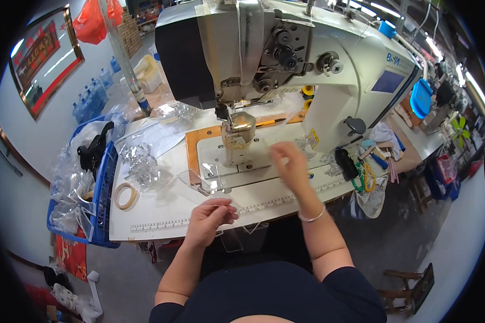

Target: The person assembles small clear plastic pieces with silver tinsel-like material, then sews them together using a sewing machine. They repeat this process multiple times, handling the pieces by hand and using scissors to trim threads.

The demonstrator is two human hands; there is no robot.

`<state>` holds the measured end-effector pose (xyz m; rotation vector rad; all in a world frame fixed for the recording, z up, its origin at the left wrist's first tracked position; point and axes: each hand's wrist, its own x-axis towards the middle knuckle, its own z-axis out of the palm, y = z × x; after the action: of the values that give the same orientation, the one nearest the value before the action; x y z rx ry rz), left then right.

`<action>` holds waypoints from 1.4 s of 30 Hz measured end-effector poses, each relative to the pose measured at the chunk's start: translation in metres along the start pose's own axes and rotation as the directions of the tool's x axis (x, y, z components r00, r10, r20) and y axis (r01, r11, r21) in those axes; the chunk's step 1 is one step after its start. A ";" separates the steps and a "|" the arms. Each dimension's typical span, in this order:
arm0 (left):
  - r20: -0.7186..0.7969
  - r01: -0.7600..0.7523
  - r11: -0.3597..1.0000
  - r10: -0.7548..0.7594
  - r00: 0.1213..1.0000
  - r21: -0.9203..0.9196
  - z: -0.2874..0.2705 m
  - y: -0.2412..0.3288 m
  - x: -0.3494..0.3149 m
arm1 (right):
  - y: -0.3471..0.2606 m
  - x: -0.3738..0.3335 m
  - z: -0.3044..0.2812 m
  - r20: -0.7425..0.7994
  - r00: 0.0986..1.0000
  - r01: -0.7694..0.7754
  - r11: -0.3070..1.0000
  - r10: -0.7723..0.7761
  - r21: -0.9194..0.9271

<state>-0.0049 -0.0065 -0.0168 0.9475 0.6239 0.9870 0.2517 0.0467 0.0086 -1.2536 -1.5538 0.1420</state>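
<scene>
A white post-bed sewing machine [334,70] stands before me, its needle area above an upright metal post [238,137]. My left hand [213,219] is closed in a pinch at the table's front edge. Thin clear plastic [199,180] lies just beyond its fingertips and seems to run into them; the transparent edges are hard to follow. To the right of the post, my right hand [289,164] is raised over the machine bed, fingers curled and smeared by motion. Whether it holds anything does not show. A silvery bracelet [312,215] circles that wrist.
A ruler strip [264,205] runs along the front edge. Left are a tape roll [125,196], crumpled clear plastic [145,169] and a blue basket [105,215] of plastic pieces. Scissors [367,177] and hand tools lie right. A wooden stool [412,288] stands lower right.
</scene>
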 end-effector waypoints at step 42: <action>-0.035 -0.087 0.928 0.106 0.994 0.362 0.015 0.029 0.018 | -0.036 0.010 0.015 0.740 0.655 -0.444 0.870 0.150 0.216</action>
<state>0.0028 0.0105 0.0154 1.2891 0.8288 1.0066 0.2186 0.0458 0.0319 -1.1841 -1.8020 1.2326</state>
